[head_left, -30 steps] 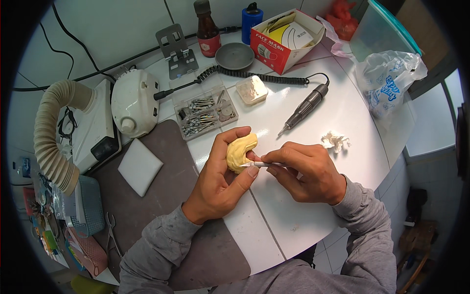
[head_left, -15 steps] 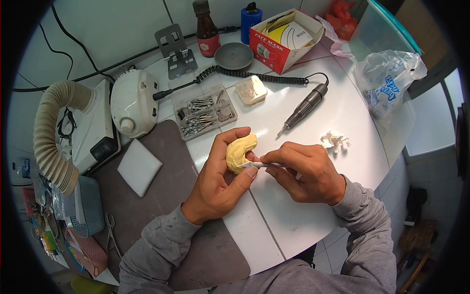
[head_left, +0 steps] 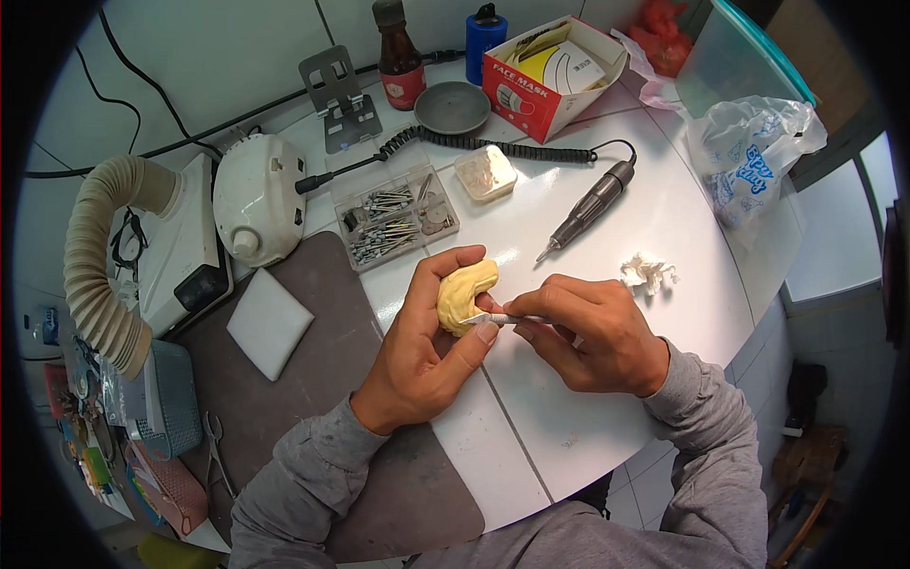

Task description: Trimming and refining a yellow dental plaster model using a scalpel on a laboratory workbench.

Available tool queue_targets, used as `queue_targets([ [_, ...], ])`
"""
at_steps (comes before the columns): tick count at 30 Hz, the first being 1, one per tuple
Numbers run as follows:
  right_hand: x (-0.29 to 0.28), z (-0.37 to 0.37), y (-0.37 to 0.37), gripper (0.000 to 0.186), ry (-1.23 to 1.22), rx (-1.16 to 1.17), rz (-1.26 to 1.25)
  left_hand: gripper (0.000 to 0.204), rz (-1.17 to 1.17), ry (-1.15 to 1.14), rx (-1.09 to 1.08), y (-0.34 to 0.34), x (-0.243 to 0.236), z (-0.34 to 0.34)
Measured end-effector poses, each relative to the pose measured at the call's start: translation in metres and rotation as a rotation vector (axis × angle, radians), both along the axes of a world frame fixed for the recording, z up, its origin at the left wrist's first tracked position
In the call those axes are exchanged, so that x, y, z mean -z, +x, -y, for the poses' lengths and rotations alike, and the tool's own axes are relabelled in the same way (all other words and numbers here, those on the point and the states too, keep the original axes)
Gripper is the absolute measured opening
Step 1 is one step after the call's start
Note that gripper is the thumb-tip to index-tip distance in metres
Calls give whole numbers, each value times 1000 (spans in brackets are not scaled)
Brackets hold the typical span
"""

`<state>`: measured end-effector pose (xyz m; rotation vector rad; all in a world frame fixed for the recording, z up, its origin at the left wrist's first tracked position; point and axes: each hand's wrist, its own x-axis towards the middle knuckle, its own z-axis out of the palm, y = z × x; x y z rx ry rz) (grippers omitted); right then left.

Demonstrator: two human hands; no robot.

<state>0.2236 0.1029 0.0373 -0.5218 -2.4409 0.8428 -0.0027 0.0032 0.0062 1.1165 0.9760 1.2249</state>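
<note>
In the head view, a pale yellow, horseshoe-shaped piece with a ridged surface is held up over the white-topped bench, in the left hand. That hand is curled partly closed, the outer curve cradled by its fingers and the lower end met by its thumb. A slim, whitish, pen-like tool with a pointed tip is pinched in the right hand, its fingers drawn in. The tip is laid at the piece's lower end, close to the left thumb; whether it touches cannot be told.

The piece is judged light and stiff, plaster-like, perhaps brittle at its narrow ends. It is best gripped along the thick outer curve, with the ends left unstressed. Little slipping is expected, as the surface appears matt.
</note>
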Motion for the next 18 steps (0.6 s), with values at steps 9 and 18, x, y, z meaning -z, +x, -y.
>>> queue_targets([
  [9,1,0,0,28,-6,9,-1,65,-14,-15,-6,0,2,0],
  [18,3,0,1,26,9,17,-1,61,-38,-50,-7,0,-2,0],
])
